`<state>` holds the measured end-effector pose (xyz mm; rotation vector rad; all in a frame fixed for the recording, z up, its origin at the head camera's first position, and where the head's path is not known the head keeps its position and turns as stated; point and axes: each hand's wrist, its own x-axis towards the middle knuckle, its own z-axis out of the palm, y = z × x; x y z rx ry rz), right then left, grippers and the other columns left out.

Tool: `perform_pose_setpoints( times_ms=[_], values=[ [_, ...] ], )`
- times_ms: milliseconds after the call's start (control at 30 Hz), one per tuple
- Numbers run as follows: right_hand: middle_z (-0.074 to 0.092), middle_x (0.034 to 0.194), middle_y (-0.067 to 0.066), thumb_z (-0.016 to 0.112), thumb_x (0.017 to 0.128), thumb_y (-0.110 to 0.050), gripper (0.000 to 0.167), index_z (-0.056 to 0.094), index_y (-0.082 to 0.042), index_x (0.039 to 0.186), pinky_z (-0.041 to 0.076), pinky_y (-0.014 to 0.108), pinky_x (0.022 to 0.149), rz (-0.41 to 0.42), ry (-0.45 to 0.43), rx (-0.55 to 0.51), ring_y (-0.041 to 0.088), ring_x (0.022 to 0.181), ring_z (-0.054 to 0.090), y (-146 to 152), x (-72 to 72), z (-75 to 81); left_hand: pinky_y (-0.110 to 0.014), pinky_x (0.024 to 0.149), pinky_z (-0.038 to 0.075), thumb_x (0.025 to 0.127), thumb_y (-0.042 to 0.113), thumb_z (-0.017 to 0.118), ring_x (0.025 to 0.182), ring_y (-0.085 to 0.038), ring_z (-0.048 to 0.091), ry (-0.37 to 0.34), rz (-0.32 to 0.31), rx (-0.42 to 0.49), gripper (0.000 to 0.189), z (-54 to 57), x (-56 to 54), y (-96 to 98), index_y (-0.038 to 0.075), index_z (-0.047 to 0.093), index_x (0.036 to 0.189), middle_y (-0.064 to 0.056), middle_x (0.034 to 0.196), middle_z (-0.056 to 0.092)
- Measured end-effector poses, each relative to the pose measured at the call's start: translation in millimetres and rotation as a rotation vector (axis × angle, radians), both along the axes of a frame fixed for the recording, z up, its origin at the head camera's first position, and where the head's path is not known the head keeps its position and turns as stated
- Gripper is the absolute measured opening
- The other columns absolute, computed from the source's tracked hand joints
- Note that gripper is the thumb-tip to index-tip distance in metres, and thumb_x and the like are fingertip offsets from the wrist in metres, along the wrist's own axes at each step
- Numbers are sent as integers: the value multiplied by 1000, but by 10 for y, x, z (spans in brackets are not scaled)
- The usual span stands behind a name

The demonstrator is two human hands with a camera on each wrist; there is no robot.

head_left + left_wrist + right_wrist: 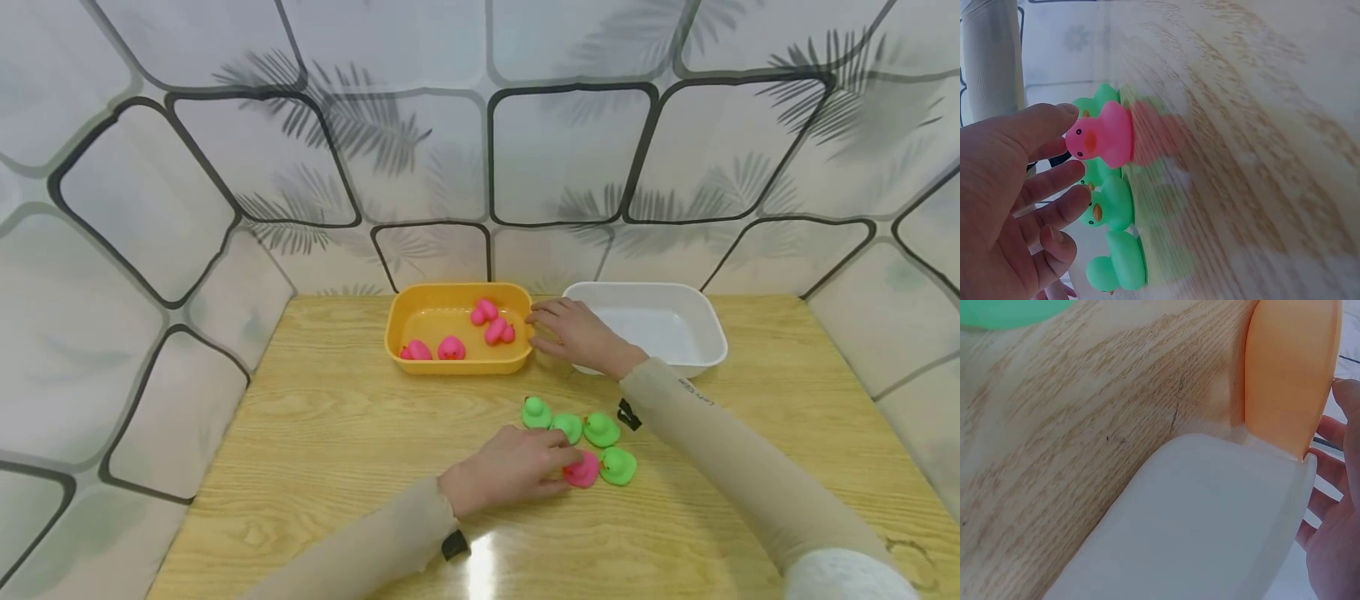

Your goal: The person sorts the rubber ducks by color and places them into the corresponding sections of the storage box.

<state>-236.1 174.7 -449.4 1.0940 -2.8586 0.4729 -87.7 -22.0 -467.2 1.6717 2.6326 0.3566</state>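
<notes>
A pink rubber duck [581,470] stands on the table, right at the fingertips of my left hand [517,467]. In the left wrist view, that hand's thumb and forefinger lie close about the head of the pink duck [1105,134], the other fingers loosely bent. Several green rubber ducks [617,466] stand around it. My right hand [577,333] reaches over the white basin's left end to the right rim of the yellow basin [461,367]. Its fingers are spread and hold no duck. Inside the yellow basin lie several pink ducks [452,347].
The white basin [716,342] stands to the right of the yellow one, its near left corner behind my right hand. Both basins sit at the back of the wooden table [315,467], before a patterned wall covering [427,158]. A dark strap piece [628,414] hangs at my right wrist.
</notes>
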Motion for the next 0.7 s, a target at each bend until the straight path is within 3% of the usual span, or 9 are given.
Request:
perform_pose_setpoints(
  times_ms=[700],
  values=[
    [59,144,19,66,103,-33,40,67,-5,132,39,59,113,1,-9,9,39,134,52,-1,-7,45,-13,59,40,98,41,73,88,-3,59,72,5,-4,24,26,5,61,24,70,115,10,103,63]
  ],
)
